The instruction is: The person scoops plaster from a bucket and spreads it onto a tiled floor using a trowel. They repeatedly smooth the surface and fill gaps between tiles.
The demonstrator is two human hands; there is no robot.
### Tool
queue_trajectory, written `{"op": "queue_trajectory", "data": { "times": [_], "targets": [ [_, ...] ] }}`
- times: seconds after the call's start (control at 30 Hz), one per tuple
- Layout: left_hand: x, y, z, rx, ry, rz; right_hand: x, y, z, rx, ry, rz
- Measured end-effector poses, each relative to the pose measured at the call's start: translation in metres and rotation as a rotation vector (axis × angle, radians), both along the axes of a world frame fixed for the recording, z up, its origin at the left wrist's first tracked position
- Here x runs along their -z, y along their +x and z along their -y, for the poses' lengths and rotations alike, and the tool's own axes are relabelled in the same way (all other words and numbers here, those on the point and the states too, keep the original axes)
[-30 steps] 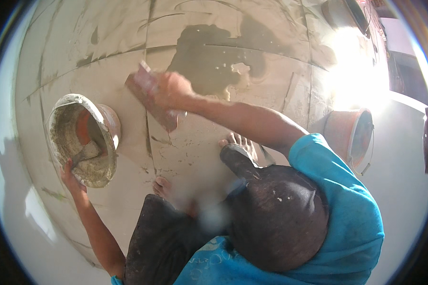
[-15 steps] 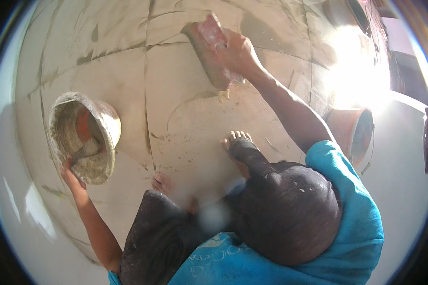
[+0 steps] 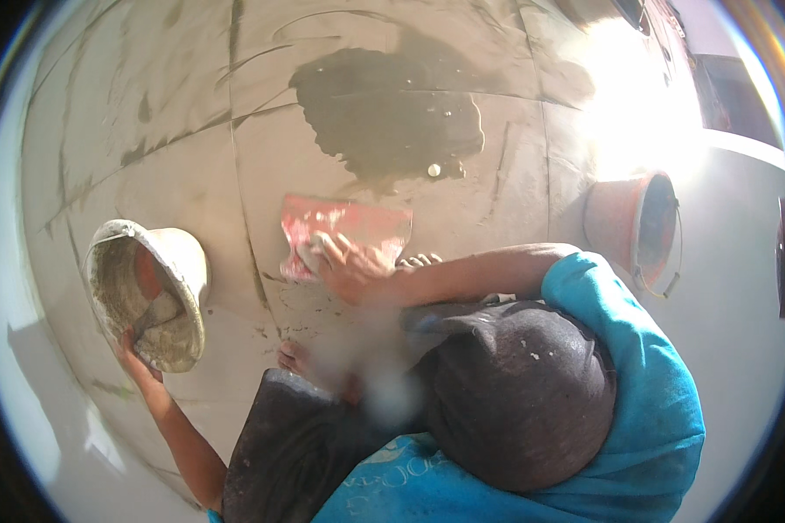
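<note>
My right hand (image 3: 358, 270) is closed on a red float (image 3: 379, 224), a wide flat plate with pale smears, low over the tiled floor just in front of my foot. Beyond it spreads a dark wet puddle (image 3: 384, 113) with a ragged edge, across a tile joint. At the left, my left hand (image 3: 137, 359) grips the lower rim of a pale, dirt-caked bucket (image 3: 189, 261). The bucket lies tilted, its mouth turned toward the left; inside are an orange patch and something grey that I cannot make out.
An orange bucket (image 3: 615, 222) with a wire handle lies tipped at the right, and another bucket (image 3: 632, 13) shows at the far right. Large beige tiles (image 3: 174, 174) carry dark smears along their joints. Strong sunlight glares at the upper right. My bare foot (image 3: 295, 356) is close by.
My right hand has drawn the float from far out back toward me, turning it more crosswise. A dark puddle now shows on the tiles beyond. My left hand still grips the bucket.
</note>
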State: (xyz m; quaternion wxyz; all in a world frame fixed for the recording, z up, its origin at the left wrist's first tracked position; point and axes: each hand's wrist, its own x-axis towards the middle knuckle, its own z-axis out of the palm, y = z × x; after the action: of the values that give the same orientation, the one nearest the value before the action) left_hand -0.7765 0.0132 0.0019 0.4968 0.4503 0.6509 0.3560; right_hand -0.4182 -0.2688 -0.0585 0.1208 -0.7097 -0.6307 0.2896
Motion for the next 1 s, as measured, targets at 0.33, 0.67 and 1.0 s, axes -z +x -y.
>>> {"op": "queue_trajectory", "data": {
  "times": [0.33, 0.67, 1.0],
  "targets": [
    [-0.003, -0.016, -0.002, 0.148, -0.020, 0.124, -0.007, 0.069, -0.040, 0.251, 0.123, 0.025],
    [0.002, -0.018, -0.007, 0.146, -0.013, 0.114, -0.004, 0.112, -0.021, 0.273, 0.112, 0.107],
    [-0.015, -0.012, 0.002, 0.141, -0.085, 0.094, -0.068, 0.205, 0.097, -0.043, 0.081, 0.410]
  ]
}}
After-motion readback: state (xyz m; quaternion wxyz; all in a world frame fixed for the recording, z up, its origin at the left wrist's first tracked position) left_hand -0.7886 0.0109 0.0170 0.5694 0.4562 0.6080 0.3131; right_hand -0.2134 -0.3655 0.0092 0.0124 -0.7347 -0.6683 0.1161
